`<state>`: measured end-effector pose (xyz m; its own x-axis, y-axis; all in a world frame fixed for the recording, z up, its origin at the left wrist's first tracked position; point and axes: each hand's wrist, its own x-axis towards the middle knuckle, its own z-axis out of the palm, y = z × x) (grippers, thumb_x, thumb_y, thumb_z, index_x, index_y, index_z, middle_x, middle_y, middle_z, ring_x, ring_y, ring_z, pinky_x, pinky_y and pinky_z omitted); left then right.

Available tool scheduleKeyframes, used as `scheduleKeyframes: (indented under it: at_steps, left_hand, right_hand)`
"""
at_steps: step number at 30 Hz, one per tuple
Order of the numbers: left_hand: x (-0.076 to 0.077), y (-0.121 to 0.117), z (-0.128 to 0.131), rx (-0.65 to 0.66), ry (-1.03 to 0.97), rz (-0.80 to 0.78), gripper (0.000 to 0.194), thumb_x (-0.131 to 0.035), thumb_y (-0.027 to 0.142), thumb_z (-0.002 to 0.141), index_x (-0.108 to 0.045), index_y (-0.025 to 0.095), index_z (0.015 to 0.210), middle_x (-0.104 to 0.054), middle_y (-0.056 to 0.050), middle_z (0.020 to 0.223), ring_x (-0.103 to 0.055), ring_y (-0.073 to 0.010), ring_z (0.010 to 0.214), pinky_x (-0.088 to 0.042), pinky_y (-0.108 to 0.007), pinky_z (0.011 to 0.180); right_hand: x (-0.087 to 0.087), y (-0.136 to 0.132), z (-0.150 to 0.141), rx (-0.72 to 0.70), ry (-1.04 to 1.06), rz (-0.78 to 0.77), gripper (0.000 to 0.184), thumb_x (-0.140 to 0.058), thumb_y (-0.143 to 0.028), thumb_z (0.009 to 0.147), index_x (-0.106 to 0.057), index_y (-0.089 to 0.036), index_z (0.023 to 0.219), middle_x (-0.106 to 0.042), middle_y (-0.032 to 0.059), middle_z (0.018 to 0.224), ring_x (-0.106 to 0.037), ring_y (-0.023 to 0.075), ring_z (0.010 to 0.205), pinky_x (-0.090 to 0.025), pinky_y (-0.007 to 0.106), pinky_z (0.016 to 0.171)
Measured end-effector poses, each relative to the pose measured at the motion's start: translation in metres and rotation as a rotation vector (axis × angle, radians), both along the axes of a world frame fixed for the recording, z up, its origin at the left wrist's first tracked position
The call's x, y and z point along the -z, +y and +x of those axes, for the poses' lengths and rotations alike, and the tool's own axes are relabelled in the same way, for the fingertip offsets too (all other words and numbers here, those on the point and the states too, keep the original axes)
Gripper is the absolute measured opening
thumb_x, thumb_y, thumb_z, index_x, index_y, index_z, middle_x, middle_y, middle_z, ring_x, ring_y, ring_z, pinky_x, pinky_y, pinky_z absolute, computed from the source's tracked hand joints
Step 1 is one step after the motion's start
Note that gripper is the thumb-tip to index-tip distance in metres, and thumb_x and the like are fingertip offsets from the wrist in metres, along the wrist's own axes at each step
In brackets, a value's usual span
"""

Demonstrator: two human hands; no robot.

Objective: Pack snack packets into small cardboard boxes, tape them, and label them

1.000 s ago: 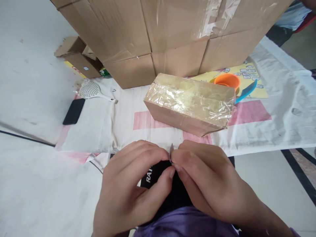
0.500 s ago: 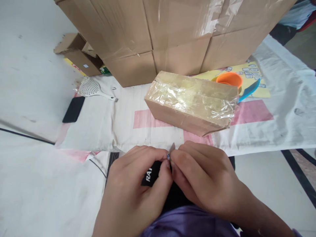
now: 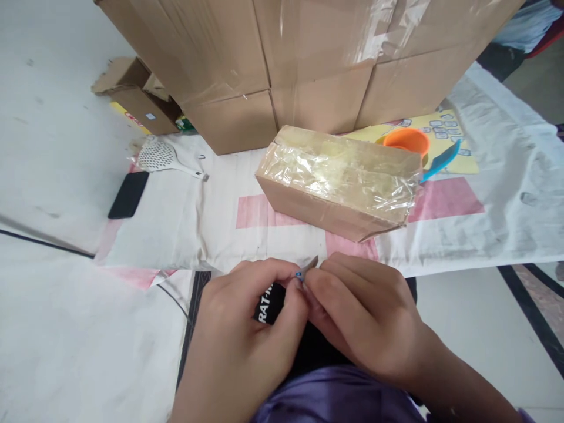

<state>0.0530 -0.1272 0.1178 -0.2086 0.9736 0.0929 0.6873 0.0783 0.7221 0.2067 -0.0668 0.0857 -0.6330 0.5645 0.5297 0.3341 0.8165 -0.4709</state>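
My left hand [image 3: 238, 341] and my right hand [image 3: 365, 317] meet low in the middle of the view, fingertips pinched together on a small thin grey blade-like piece [image 3: 309, 264] with a blue spot at its base. Both hands are closed around it. Beneath them lies a black thing with white lettering [image 3: 267, 304], partly hidden. Just beyond the hands a cardboard box wrapped in shiny clear tape [image 3: 339, 179] rests on a white and pink cloth [image 3: 185, 217].
Large stacked cartons [image 3: 308, 59] fill the back. An orange cup [image 3: 405, 142] and a blue tool [image 3: 440, 161] lie on a yellow sheet at right. At left are a white slotted scoop [image 3: 165, 158], a black phone [image 3: 129, 194] and a small open carton [image 3: 136, 100].
The hands have stayed together, shifting slightly; the grey piece now tilts more to the right and more of the black thing's lettering shows.
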Motion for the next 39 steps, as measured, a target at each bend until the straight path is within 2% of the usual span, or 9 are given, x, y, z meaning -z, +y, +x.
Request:
scheduleKeyframes:
  at_steps: [5, 8, 15, 20, 23, 31, 35, 39]
  left_hand:
    - [-0.002, -0.002, 0.003, -0.002, -0.049, 0.008, 0.016, -0.061, 0.015, 0.089, -0.068, 0.027, 0.081, -0.072, 0.008, 0.072, -0.063, -0.0123, 0.061, -0.053, -0.027, 0.066]
    - [-0.003, -0.002, 0.004, 0.011, -0.06, -0.006, 0.017, -0.06, 0.014, 0.089, -0.068, 0.027, 0.08, -0.071, 0.009, 0.071, -0.063, -0.0119, 0.062, -0.052, -0.026, 0.066]
    - [-0.002, -0.002, 0.005, -0.006, -0.065, 0.0, 0.016, -0.06, 0.015, 0.09, -0.067, 0.026, 0.081, -0.071, 0.006, 0.074, -0.065, -0.0139, 0.066, -0.052, -0.027, 0.064]
    - [0.002, -0.003, -0.003, 0.086, -0.034, 0.059, 0.018, -0.064, 0.014, 0.089, -0.067, 0.031, 0.092, -0.073, 0.009, 0.082, -0.067, -0.0122, 0.073, -0.053, -0.025, 0.068]
    - [0.003, -0.002, -0.006, 0.121, -0.031, 0.062, 0.017, -0.064, 0.013, 0.09, -0.065, 0.03, 0.091, -0.073, 0.008, 0.083, -0.068, -0.0121, 0.075, -0.053, -0.025, 0.069]
    - [0.003, 0.002, -0.005, 0.192, -0.044, -0.019, 0.014, -0.059, 0.016, 0.097, -0.063, 0.027, 0.09, -0.072, 0.008, 0.082, -0.066, -0.0102, 0.072, -0.049, -0.024, 0.064]
    - [0.003, 0.003, -0.005, 0.207, -0.025, -0.022, 0.014, -0.056, 0.017, 0.098, -0.063, 0.025, 0.09, -0.071, 0.006, 0.082, -0.067, -0.0115, 0.073, -0.049, -0.026, 0.066]
    - [0.005, 0.0, -0.007, 0.159, -0.003, 0.01, 0.013, -0.058, 0.016, 0.096, -0.063, 0.026, 0.09, -0.07, 0.007, 0.081, -0.065, -0.0109, 0.074, -0.049, -0.026, 0.073]
  right_hand:
    - [0.002, -0.002, 0.003, -0.035, 0.095, -0.188, 0.022, -0.054, -0.01, 0.098, -0.053, -0.018, 0.078, -0.053, -0.0026, 0.067, -0.046, 0.0104, 0.059, -0.034, 0.026, 0.055]
    - [0.006, -0.003, 0.004, -0.039, 0.138, -0.223, 0.02, -0.054, -0.009, 0.097, -0.053, -0.019, 0.079, -0.052, -0.0036, 0.068, -0.045, 0.0095, 0.059, -0.034, 0.025, 0.055]
    - [0.013, -0.002, 0.004, -0.029, 0.215, -0.236, 0.014, -0.056, -0.01, 0.094, -0.054, -0.021, 0.086, -0.055, -0.0044, 0.068, -0.051, 0.0099, 0.059, -0.039, 0.023, 0.055]
    - [0.014, -0.002, 0.005, -0.02, 0.231, -0.242, 0.013, -0.055, -0.01, 0.095, -0.054, -0.021, 0.088, -0.056, -0.0047, 0.068, -0.051, 0.0097, 0.058, -0.039, 0.023, 0.054]
    - [0.014, -0.002, 0.005, -0.03, 0.236, -0.234, 0.012, -0.056, -0.01, 0.095, -0.055, -0.021, 0.09, -0.057, -0.0044, 0.069, -0.051, 0.0098, 0.06, -0.041, 0.023, 0.056]
    - [0.012, -0.003, 0.004, 0.045, 0.254, -0.216, 0.016, -0.056, -0.008, 0.092, -0.052, -0.022, 0.084, -0.049, -0.0073, 0.063, -0.041, 0.0077, 0.052, -0.034, 0.023, 0.049]
    - [0.011, -0.005, 0.005, 0.106, 0.244, -0.2, 0.016, -0.055, -0.009, 0.092, -0.052, -0.022, 0.084, -0.052, -0.0072, 0.062, -0.039, 0.0078, 0.05, -0.033, 0.024, 0.048]
    - [0.011, -0.007, 0.007, 0.143, 0.249, -0.204, 0.011, -0.056, -0.012, 0.094, -0.055, -0.022, 0.09, -0.056, -0.0065, 0.063, -0.039, 0.0081, 0.049, -0.033, 0.024, 0.046]
